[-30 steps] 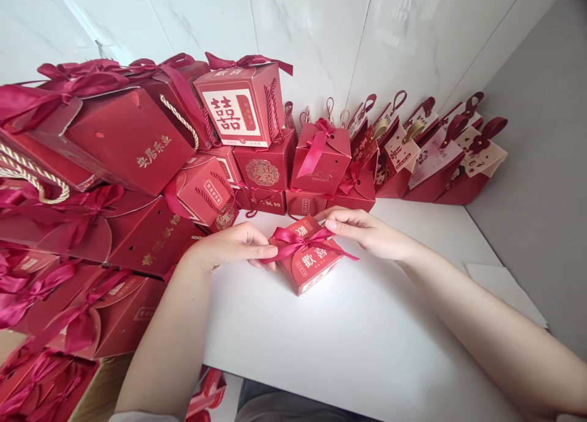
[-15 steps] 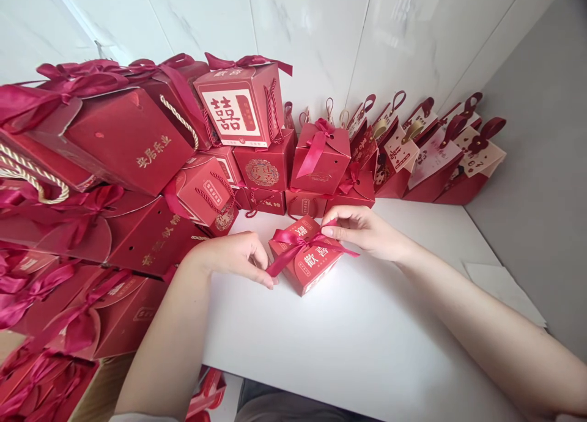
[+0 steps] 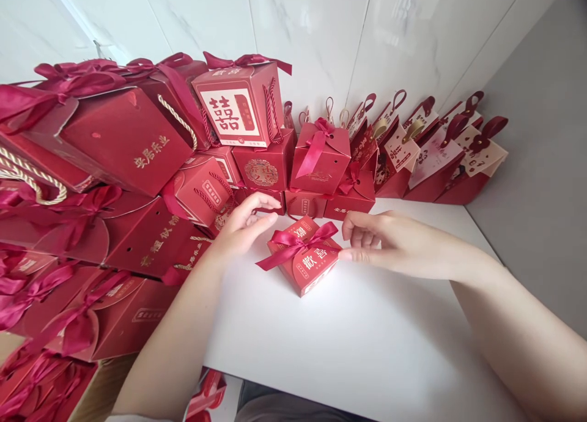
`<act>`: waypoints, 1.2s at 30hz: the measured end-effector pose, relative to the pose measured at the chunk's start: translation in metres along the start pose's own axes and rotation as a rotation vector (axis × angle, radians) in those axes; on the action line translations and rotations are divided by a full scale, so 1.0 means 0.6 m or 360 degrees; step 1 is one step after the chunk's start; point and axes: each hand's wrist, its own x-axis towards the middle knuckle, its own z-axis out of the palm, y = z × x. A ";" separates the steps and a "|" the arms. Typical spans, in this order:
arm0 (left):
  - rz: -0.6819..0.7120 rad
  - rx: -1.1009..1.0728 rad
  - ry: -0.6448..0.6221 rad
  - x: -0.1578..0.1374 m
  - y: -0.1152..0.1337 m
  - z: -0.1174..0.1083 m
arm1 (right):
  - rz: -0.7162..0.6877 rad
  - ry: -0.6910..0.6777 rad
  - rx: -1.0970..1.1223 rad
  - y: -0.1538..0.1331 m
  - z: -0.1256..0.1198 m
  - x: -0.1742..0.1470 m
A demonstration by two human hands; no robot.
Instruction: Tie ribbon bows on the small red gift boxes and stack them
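A small red gift box (image 3: 300,277) with gold and white characters lies on the white table. Its top carries a tied dark-pink ribbon bow (image 3: 296,243), one tail spreading to the left. At the box's right corner, the thumb and forefinger of my right hand (image 3: 385,243) come together on the end of the right ribbon tail, which they partly hide. My left hand (image 3: 250,225) is off the box, raised just to its upper left, thumb and fingers apart with nothing in them.
Stacked red gift boxes (image 3: 137,147) with ribbons and rope handles crowd the left. More boxes (image 3: 321,159) line the back by the tiled wall (image 3: 312,37). Several tent-shaped bags (image 3: 435,159) with loops stand at the back right. A grey partition (image 3: 541,134) closes the right side.
My left hand has left the ribbon's left tail and risen away from the box. My right hand has gone from the bow's upper loop down to the right tail. The box has stayed in place.
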 end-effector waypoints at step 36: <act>0.0270 0.0110 -0.0348 0.006 -0.009 0.022 | -0.0369 -0.0359 -0.0226 0.007 0.016 0.008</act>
